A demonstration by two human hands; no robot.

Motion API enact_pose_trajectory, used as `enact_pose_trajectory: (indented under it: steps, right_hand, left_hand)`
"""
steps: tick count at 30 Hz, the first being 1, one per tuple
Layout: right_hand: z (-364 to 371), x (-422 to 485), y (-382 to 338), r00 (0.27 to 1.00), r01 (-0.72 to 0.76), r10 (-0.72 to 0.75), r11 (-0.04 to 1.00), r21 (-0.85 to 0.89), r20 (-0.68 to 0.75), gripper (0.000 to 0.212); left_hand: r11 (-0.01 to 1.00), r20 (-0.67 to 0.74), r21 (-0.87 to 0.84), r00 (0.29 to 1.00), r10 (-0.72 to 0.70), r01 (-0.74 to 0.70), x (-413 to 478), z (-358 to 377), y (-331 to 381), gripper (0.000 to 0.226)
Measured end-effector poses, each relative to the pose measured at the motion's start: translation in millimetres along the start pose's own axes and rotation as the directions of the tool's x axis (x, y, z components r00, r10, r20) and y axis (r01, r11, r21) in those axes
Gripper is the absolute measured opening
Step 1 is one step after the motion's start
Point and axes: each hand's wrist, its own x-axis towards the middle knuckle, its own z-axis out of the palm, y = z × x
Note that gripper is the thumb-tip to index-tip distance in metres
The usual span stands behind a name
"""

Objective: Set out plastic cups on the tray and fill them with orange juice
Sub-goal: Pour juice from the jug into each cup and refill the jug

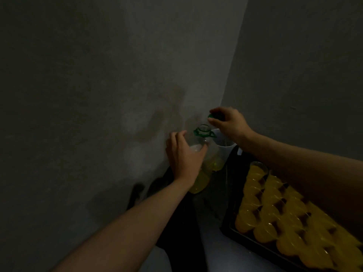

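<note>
Wall (98, 95): grey, dimly lit, filled the left of the view and met a second wall in a corner.

Left hand (183, 160): wrapped round the upper shoulder of the bottle, fingers curled on its far side.

Bottle (201, 181): clear plastic, upright on the counter in the corner, mouth open with a green ring at the neck, yellow-orange juice in its lower part.

Cap (213, 116): green, held just above and to the right of the bottle mouth, apart from it.

Right hand (229, 124): pinched the cap between fingertips and thumb.

Jug (224, 150): pale plastic, just behind and right of the bottle, a little juice at its bottom.

Counter (212, 213): dark surface.

Tray (245, 240): dark, on the counter at lower right, partly under the right forearm.

Cups (275, 203): clear plastic, packed in rows on the tray, those in view filled with orange juice.
</note>
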Motion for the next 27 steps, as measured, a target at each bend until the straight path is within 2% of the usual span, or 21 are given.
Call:
enact_pose_trajectory:
  steps: [3, 6, 9, 11, 16, 21, 27]
  right_hand:
    - [9, 10, 0, 0.999, 0.019, -0.018, 0.999, -0.036, 0.033, 0.048]
    - [13, 13, 4, 0.997, 0.029, -0.027, 0.999, -0.027, 0.071, 0.049]
    - [14, 14, 9, 0.994, 0.064, -0.059, 0.997, -0.048, 0.089, 0.049]
    - [14, 14, 11, 0.993, 0.083, -0.079, 0.996, -0.041, 0.092, 0.047]
    - [2, 16, 5, 0.966, 0.177, -0.133, 0.966, -0.19, 0.223, 0.04]
    - [-10, 23, -8, 0.934, 0.249, -0.131, 0.905, -0.344, 0.333, 0.036]
    - [-15, 28, -14, 0.902, 0.247, -0.085, 0.906, -0.344, 0.423, 0.038]
  left_hand:
    - [0.999, 0.075, 0.041, 0.997, 0.015, -0.018, 7, 6, -6, 0.082]
    - [0.999, 0.154, -0.034, 0.988, -0.011, 0.016, 13, 19, -10, 0.086]
    - [0.999, 0.256, 0.007, 0.966, -0.035, 0.034, 21, 35, -15, 0.107]
    - [1.0, 0.263, -0.001, 0.964, -0.024, 0.025, 23, 41, -20, 0.115]
    - [0.999, 0.179, -0.04, 0.984, -0.002, 0.01, 26, 50, -33, 0.084]
    - [0.999, 0.178, -0.034, 0.984, 0.004, 0.002, 25, 47, -30, 0.079]
    - [0.999, 0.199, -0.035, 0.98, 0.022, -0.015, 24, 41, -29, 0.076]
